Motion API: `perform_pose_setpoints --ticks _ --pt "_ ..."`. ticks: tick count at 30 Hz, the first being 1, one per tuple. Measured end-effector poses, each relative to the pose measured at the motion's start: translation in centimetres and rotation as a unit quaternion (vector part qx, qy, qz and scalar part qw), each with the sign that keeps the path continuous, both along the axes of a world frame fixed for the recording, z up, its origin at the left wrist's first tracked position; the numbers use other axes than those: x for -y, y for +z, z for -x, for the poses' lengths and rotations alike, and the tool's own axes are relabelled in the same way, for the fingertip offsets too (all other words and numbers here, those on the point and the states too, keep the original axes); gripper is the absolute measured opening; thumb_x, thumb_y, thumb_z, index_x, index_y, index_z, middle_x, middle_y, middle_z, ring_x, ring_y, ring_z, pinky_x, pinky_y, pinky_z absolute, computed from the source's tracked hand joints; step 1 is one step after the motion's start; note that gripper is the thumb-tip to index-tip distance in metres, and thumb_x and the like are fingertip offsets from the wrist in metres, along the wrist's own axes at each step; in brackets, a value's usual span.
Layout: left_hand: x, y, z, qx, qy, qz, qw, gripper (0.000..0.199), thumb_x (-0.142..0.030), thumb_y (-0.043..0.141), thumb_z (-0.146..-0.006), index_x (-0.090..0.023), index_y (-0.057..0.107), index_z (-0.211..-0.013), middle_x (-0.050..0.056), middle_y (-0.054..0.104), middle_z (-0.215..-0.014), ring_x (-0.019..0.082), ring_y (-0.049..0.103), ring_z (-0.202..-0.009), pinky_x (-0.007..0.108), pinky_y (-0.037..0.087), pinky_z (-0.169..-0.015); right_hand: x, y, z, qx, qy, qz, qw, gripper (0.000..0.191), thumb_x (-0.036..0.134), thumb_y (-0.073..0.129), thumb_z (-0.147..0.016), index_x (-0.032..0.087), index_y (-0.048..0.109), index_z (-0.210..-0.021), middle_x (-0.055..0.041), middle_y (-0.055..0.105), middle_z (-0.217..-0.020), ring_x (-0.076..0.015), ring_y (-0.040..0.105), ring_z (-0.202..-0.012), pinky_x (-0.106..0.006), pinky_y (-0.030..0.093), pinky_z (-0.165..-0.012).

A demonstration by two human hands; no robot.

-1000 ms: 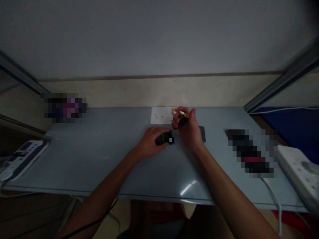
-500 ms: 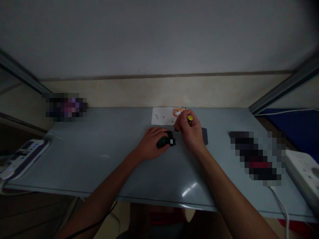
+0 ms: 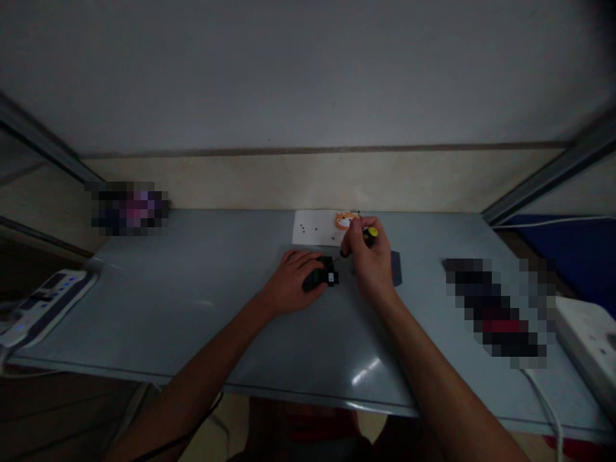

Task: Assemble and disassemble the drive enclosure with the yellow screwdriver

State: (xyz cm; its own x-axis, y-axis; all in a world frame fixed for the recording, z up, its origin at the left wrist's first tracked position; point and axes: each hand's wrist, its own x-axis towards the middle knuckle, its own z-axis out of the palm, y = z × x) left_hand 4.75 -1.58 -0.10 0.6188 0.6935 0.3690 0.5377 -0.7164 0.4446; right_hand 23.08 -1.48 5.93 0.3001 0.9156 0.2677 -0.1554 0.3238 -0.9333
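My left hand (image 3: 294, 282) is closed around a small black device (image 3: 332, 277) that has a white label, pressing it down on the grey table (image 3: 212, 340). In my right hand (image 3: 370, 260) is a screwdriver (image 3: 371, 237) with a black and yellow handle. Its thin shaft slants down to the left, and the tip is at the device's right edge; whether it touches cannot be made out. Behind both hands lies a white sheet (image 3: 308, 237) with several tiny dark screw-like bits. An orange and white round piece (image 3: 345, 221) sits on the sheet's right part.
Partly under my right hand is a dark flat piece (image 3: 396, 268). A white power strip (image 3: 52, 305) stands at the left edge, and a white box (image 3: 584, 340) at the right edge with a white cable (image 3: 543, 398) nearby. The wall (image 3: 308, 183) bounds the table's back.
My right hand has turned slightly, and the screwdriver's yellow end has shifted a little to the right. My left hand still holds the device in place. The whole view has shifted slightly.
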Motion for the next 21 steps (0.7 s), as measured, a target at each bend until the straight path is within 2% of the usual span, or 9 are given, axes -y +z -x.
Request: perform_pose_setpoints --ticks 4,8,10,13,15,17,19,21 --pt "-0.4 0.3 -0.5 0.020 -0.018 0.026 0.999 0.027 -0.035 0.075 -0.090 -0.024 0.066 -0.114 0.009 0.068 -0.138 0.028 0.061 -0.130 0.052 0.039 -0.118 0.0 -0.2 -0.1 0.024 -0.010 -0.012 1.000 0.033 0.057 0.046 -0.104 0.028 0.061 -0.111 0.0025 0.057 -0.077 -0.0141 0.056 -0.071 -0.029 0.048 -0.068" --pt "-0.4 0.6 -0.7 0.014 -0.037 0.038 0.999 0.025 -0.039 0.073 -0.093 -0.026 0.067 -0.114 0.007 0.068 -0.140 0.026 0.060 -0.133 0.050 0.037 -0.119 0.1 0.0 -0.5 0.047 -0.027 -0.008 0.999 0.026 0.052 0.063 -0.097 0.025 0.064 -0.096 0.0002 0.064 -0.086 -0.0153 0.063 -0.083 -0.029 0.050 -0.077" --pt "-0.3 0.5 -0.6 -0.001 -0.037 0.033 0.999 0.026 -0.040 0.072 -0.095 -0.026 0.068 -0.117 0.006 0.066 -0.143 0.026 0.059 -0.135 0.050 0.034 -0.121 0.1 0.1 -0.6 0.050 -0.020 0.010 0.999 0.029 0.052 0.069 -0.093 0.025 0.060 -0.090 0.0022 0.062 -0.078 -0.0145 0.062 -0.074 -0.028 0.049 -0.071" --pt "-0.2 0.4 -0.3 -0.024 -0.035 0.019 0.999 0.027 -0.042 0.070 -0.097 -0.027 0.068 -0.119 0.006 0.065 -0.145 0.025 0.059 -0.136 0.050 0.031 -0.122 0.1 0.1 -0.5 0.061 -0.048 0.033 0.996 0.033 0.058 0.062 -0.096 0.025 0.055 -0.093 0.0066 0.052 -0.065 -0.0126 0.051 -0.057 -0.027 0.043 -0.058" --pt "-0.1 0.5 -0.2 -0.035 -0.033 0.009 0.999 0.028 -0.043 0.068 -0.098 -0.027 0.068 -0.121 0.006 0.064 -0.146 0.026 0.058 -0.136 0.051 0.031 -0.122 0.1 -0.2 -0.5 0.081 -0.068 0.024 0.994 0.034 0.060 0.052 -0.100 0.026 0.056 -0.103 0.0051 0.055 -0.071 -0.0138 0.053 -0.062 -0.028 0.044 -0.061" --pt "0.0 0.6 -0.2 -0.042 -0.031 -0.002 0.999 0.029 -0.043 0.066 -0.099 -0.028 0.068 -0.123 0.006 0.064 -0.145 0.026 0.058 -0.135 0.052 0.030 -0.122 0.0 -0.5 -0.7 0.125 -0.079 0.008 0.989 0.034 0.057 0.049 -0.102 0.026 0.058 -0.110 0.0011 0.062 -0.084 -0.0157 0.059 -0.076 -0.030 0.047 -0.072" --pt "0.1 0.7 -0.3 -0.044 -0.033 -0.010 0.998 0.029 -0.043 0.065 -0.100 -0.028 0.068 -0.124 0.006 0.065 -0.145 0.026 0.059 -0.134 0.053 0.030 -0.122 -0.1 -0.9 -1.2 0.193 -0.109 0.006 0.975 0.031 0.055 0.055 -0.100 0.025 0.062 -0.108 -0.0022 0.066 -0.095 -0.0176 0.060 -0.087 -0.032 0.048 -0.080" --pt "0.1 0.8 -0.3 -0.041 -0.034 -0.017 0.998 0.029 -0.044 0.065 -0.100 -0.027 0.068 -0.124 0.007 0.065 -0.145 0.026 0.059 -0.134 0.053 0.029 -0.122 -0.3 -1.2 -1.9 0.256 -0.152 0.026 0.954 0.033 0.057 0.059 -0.097 0.025 0.063 -0.104 -0.0025 0.066 -0.092 -0.0188 0.060 -0.083 -0.033 0.046 -0.077"
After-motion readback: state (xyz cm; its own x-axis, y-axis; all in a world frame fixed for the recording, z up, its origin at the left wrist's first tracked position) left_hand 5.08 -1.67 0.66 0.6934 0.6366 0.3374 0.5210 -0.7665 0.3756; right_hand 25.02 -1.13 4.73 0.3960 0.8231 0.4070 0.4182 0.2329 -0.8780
